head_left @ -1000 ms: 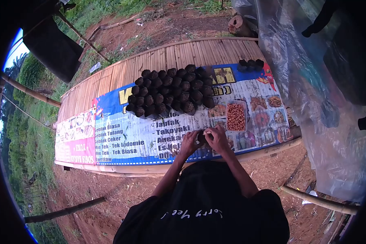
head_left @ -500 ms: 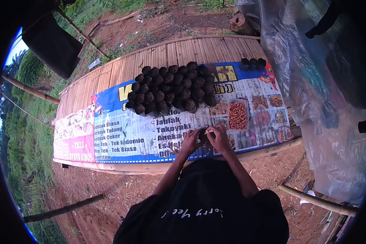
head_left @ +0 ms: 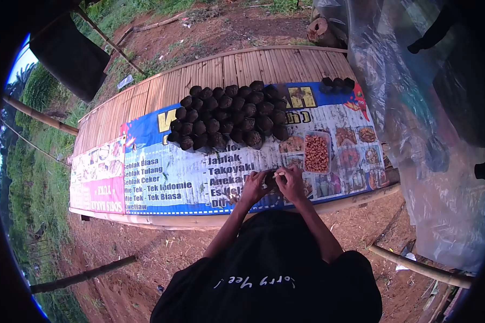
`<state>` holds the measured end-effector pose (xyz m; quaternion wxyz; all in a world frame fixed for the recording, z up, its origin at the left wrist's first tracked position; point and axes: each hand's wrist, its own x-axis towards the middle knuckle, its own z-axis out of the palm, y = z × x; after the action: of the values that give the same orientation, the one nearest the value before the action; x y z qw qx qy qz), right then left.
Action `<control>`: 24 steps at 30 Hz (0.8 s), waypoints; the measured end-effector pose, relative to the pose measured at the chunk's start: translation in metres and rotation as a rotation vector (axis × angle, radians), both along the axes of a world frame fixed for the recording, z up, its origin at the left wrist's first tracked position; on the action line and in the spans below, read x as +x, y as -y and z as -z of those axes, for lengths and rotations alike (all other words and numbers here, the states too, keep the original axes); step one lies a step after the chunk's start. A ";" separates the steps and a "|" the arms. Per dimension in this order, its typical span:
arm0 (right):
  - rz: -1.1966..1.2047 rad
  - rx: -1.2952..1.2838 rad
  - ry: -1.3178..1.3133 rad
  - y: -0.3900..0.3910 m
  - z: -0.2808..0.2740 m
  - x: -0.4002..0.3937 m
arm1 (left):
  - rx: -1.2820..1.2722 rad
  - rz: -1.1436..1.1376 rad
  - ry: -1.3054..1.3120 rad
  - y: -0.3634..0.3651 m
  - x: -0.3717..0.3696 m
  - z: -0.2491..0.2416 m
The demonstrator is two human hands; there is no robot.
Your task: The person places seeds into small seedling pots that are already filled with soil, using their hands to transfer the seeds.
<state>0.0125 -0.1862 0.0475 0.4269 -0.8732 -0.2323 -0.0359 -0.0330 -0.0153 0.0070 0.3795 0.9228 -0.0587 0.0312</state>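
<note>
My left hand (head_left: 255, 187) is curled round the side of a small black planting bag (head_left: 271, 182) with dark contents, near the table's front edge. Over the bag's top, my right hand (head_left: 290, 184) has its fingers pinched together. Something small and pale shows at those fingertips, too small to name. Just beyond my right hand stands a clear plastic tub (head_left: 329, 156) of reddish-brown seeds or nuts (head_left: 316, 153). Farther back, a large cluster of black planting bags (head_left: 229, 116) filled with dark soil stands packed together.
A printed menu banner (head_left: 167, 185) covers much of the bamboo-slat table (head_left: 210, 72). Several small black bags (head_left: 337, 85) stand at the back right. Clear plastic sheeting (head_left: 385, 107) hangs along the right side. Bamboo poles (head_left: 423, 267) jut in near the table.
Both hands stay at the bag with almost the same grip. The view has shifted very slightly; the tub and the clustered bags look unmoved on the table.
</note>
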 end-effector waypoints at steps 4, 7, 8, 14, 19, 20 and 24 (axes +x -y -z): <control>-0.036 -0.020 -0.042 -0.004 0.005 -0.004 | -0.029 0.020 -0.014 -0.001 0.001 -0.003; -0.018 0.038 0.001 0.001 -0.003 0.002 | -0.015 0.024 -0.007 -0.002 0.002 0.000; -0.003 0.099 -0.034 0.006 -0.004 0.005 | -0.022 0.033 -0.005 -0.003 0.001 0.003; 0.090 0.467 -0.401 0.059 0.000 0.009 | 0.012 0.025 -0.079 -0.008 -0.002 -0.008; 0.135 0.170 -0.398 0.084 0.021 -0.007 | -0.040 -0.002 -0.120 -0.015 -0.004 -0.011; 0.175 -0.037 -0.338 0.084 0.026 -0.009 | -0.044 0.003 -0.119 -0.016 -0.005 -0.011; 0.114 -0.118 0.034 0.079 0.016 -0.007 | -0.070 0.016 -0.105 -0.017 -0.005 -0.015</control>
<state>0.0056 -0.2650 0.0313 0.3678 -0.9080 -0.1911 -0.0613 -0.0384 0.0016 0.0224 0.4142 0.9089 -0.0451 -0.0182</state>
